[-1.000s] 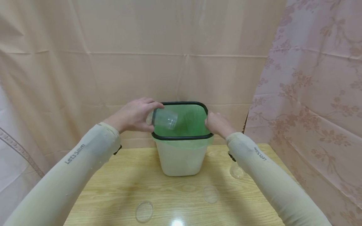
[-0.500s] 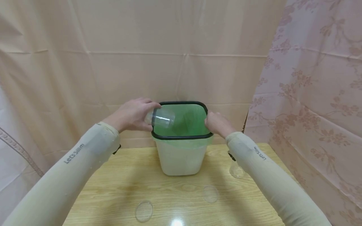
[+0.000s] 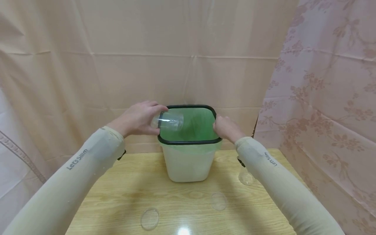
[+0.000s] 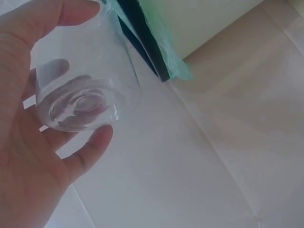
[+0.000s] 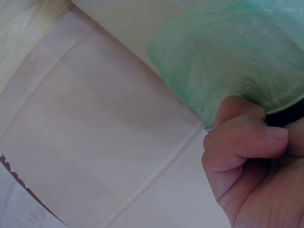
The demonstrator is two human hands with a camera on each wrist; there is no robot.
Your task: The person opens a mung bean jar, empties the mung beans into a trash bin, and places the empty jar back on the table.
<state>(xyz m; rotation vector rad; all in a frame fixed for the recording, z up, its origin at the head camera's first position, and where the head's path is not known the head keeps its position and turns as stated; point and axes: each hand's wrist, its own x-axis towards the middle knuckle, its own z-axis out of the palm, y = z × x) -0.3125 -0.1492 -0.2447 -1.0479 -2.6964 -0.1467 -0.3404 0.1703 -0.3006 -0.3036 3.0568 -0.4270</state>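
Observation:
My left hand (image 3: 141, 120) grips a clear jar (image 4: 80, 80) lying on its side, fingers curled round it near its base. In the head view the jar's far end reaches over the rim into a white trash bin (image 3: 188, 164). A green plastic bag (image 3: 196, 125) lines the bin and folds out over its edge, under a black rim ring (image 3: 189, 142). My right hand (image 3: 227, 128) holds the bin's right rim; in the right wrist view its fingers (image 5: 242, 145) curl over the ring and bag. The palm side of that grip is hidden.
On the wooden table (image 3: 117, 189) lie two clear round lids (image 3: 149, 219), one near the front and one further right. Another clear round object (image 3: 246, 177) sits partly behind the right sleeve. A beige curtain (image 3: 132, 65) hangs close behind the bin, a floral one (image 3: 332, 114) at right.
The jar turns and shifts slightly in my left hand, its highlight moving along its side. The right hand keeps its hold on the bin's rim.

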